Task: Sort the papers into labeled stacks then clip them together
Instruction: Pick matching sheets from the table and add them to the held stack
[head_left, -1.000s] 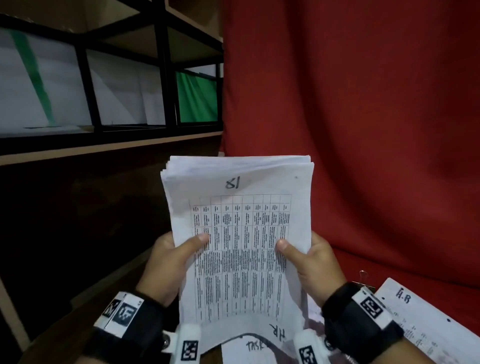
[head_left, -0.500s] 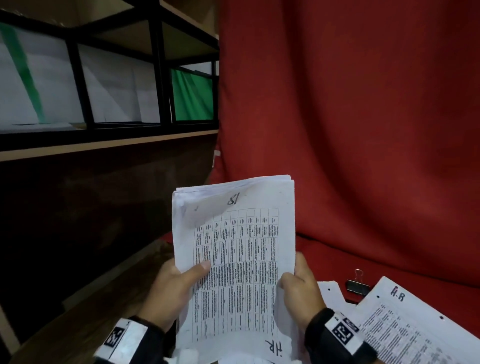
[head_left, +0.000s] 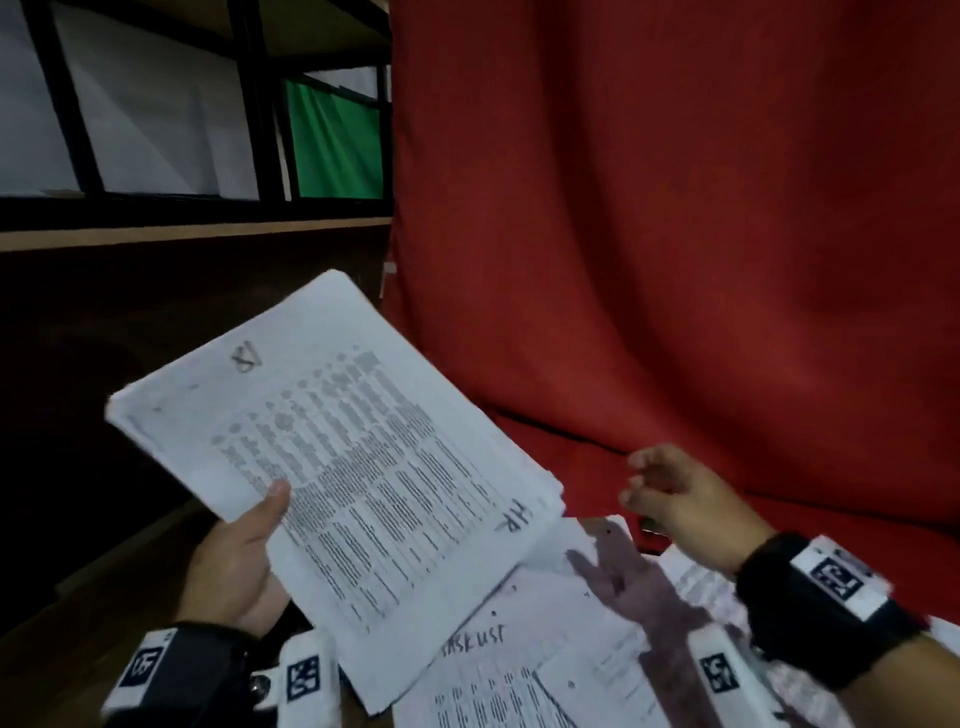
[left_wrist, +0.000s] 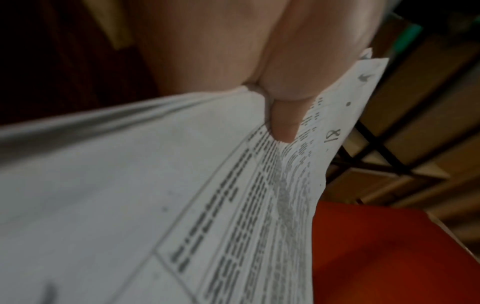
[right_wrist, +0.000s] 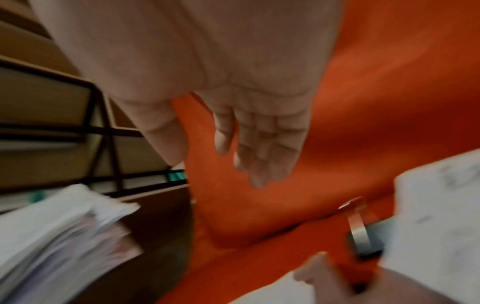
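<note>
My left hand (head_left: 249, 540) grips a thick stack of printed papers (head_left: 337, 467), marked "HR" at one corner and "18" at the other, with the thumb (left_wrist: 284, 123) pressed on the top sheet. The stack tilts to the left above the table. My right hand (head_left: 670, 493) hovers free to the right of the stack with fingers (right_wrist: 259, 148) relaxed and empty. A black binder clip (right_wrist: 363, 236) lies on the red cloth just below the right hand, beside another paper stack (right_wrist: 436, 226).
Loose sheets, one labelled "TASK LIST" (head_left: 519, 665), lie under the held stack. A red cloth (head_left: 675, 260) covers the table and the back wall. A black-framed shelf (head_left: 249, 104) with white and green sheets stands at the upper left.
My right hand has let go of the stack and moved right toward the clip. The left hand alone now holds the stack, which has swung down and tilted left.
</note>
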